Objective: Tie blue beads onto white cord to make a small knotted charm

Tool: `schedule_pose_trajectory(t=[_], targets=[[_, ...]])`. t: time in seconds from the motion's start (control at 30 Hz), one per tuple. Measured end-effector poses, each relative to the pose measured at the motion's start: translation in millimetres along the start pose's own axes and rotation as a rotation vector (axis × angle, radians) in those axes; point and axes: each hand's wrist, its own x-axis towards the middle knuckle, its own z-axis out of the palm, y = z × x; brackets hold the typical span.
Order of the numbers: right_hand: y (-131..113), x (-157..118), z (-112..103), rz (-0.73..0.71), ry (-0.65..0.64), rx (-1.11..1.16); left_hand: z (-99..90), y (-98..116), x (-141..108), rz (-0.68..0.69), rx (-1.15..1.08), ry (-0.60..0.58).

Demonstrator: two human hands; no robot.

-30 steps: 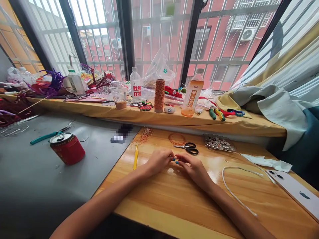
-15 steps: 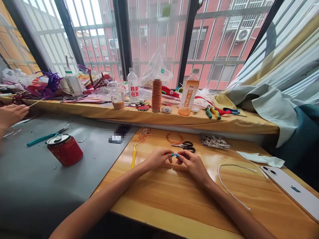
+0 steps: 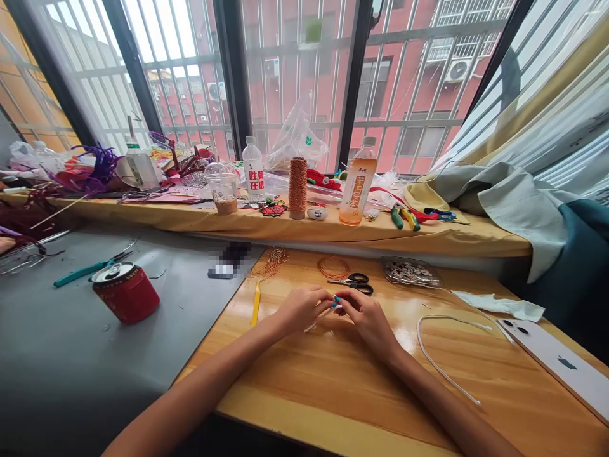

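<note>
Over the wooden table (image 3: 333, 374), my left hand (image 3: 304, 309) and my right hand (image 3: 365, 315) meet at the fingertips. Both are closed in a pinch on a small white strip (image 3: 311, 327), whose end pokes out below my left fingers. Blue shows at the nails. Black-handled scissors (image 3: 358, 279) lie just behind the hands, beside a coil of orange thread (image 3: 333, 267). A yellow tool (image 3: 255, 304) is left of my left hand. To the right of my right hand, a white cord (image 3: 425, 350) curves on the wood.
A red can (image 3: 127, 295) and teal pliers (image 3: 85, 271) are on the grey surface at left. A white phone (image 3: 566, 368) and a clear tray of small pieces (image 3: 412, 271) are at right. Bottles and a thread spool (image 3: 298, 189) line the sill.
The white strip now shows below my left fingers, and my fingertips have shifted slightly. At the far left, another person's hand has moved back, mostly out of view.
</note>
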Motion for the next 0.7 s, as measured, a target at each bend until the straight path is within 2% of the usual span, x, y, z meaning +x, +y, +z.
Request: schedule_pose_trajectory(t=[0.1, 0.23, 0.33, 0.47, 0.57, 0.7], targets=[[1, 1, 1, 0.037, 0.023, 0.029, -0.1, 4, -1, -0.007, -0.037, -0.021], [3, 4, 0, 0.074, 0.061, 0.076, 1.4, 8, -3, -0.003, -0.048, 0.077], [6, 5, 1, 0.101, 0.037, 0.183, 5.6, 6, -2, 0.005, -0.100, 0.140], [7, 5, 5, 0.139, 0.035, 0.338, 9.3, 2, 2, -0.118, -0.352, 0.189], [4, 4, 7, 0.150, 0.033, 0.383, 9.7, 1, 5, -0.224, -0.604, 0.142], [2, 2, 7, 0.148, 0.007, 0.373, 12.4, 1, 6, -0.299, -0.874, 0.068]])
